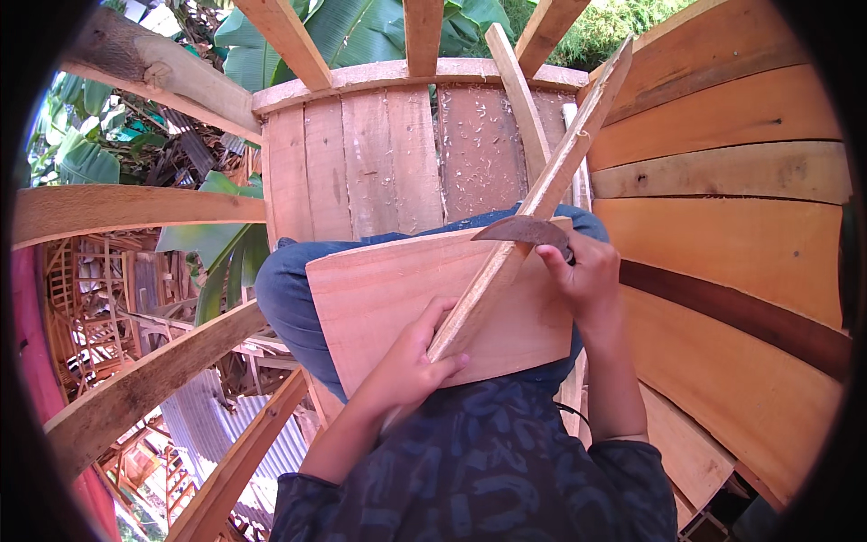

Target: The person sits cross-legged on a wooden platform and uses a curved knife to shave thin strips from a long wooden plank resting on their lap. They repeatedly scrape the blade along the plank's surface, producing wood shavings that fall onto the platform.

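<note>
Pale, rough-edged wood makes up the long stick [548,192] that slants across a broad board [388,298], crossing its far edge near the far right corner and its near edge left of the middle. The left hand [411,357] is wrapped round the stick's lower part by the board's near edge, thumb along one side, presumably to keep it from slipping or turning. The stick's near end reaches the dark patterned shirt [488,461], which may brace it.

By the far right corner, the right hand [587,271] grips a curved, rusty blade [519,229], its handle mostly hidden in the fist. The blade lies across the stick, pointing left; whether its edge bites cannot be told. Jeans-clad legs [302,289] carry the board, probably as a firm rest shielding the lap.

Beyond the board's far edge, pale shavings [479,135] dot a plank floor [370,163], and a second stick [521,99] lies behind the first. Wide planks [722,244] rise on the right; big green leaves [352,41] hang beyond.
</note>
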The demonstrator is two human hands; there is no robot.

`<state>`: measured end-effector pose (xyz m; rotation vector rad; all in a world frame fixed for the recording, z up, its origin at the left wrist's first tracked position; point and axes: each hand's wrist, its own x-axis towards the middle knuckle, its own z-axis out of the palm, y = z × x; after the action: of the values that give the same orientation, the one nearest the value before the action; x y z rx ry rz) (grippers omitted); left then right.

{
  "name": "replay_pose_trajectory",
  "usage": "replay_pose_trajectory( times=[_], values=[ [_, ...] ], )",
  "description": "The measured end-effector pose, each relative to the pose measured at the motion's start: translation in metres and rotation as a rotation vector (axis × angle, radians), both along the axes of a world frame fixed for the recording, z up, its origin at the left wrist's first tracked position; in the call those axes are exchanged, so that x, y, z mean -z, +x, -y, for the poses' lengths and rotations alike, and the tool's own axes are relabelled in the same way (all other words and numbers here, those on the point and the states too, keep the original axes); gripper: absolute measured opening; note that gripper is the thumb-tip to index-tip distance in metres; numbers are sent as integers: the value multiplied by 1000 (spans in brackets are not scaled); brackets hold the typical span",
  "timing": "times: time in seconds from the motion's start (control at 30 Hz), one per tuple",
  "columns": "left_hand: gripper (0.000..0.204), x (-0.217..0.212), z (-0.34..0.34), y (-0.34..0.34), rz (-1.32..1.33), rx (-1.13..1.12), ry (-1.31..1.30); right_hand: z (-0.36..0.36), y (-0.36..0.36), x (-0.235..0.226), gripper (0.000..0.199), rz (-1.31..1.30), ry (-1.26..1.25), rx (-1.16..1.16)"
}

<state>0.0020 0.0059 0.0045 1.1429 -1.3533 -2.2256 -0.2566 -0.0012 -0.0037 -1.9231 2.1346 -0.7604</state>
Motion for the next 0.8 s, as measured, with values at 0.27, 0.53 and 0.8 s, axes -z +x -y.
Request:
replay_pose_trajectory(
  times=[0.27, 0.53, 0.8],
  values=[
    [61, 2, -5, 1, 0, -20, 56, -1, -21, 10, 52, 278, 159, 264],
    [62, -4, -4, 0, 3, -35, 85, -2, -5, -1, 51, 141, 137, 41],
    [62, -3, 1, -2, 26, -21, 19, -7, 14, 0, 55, 85, 111, -152]
  ],
)
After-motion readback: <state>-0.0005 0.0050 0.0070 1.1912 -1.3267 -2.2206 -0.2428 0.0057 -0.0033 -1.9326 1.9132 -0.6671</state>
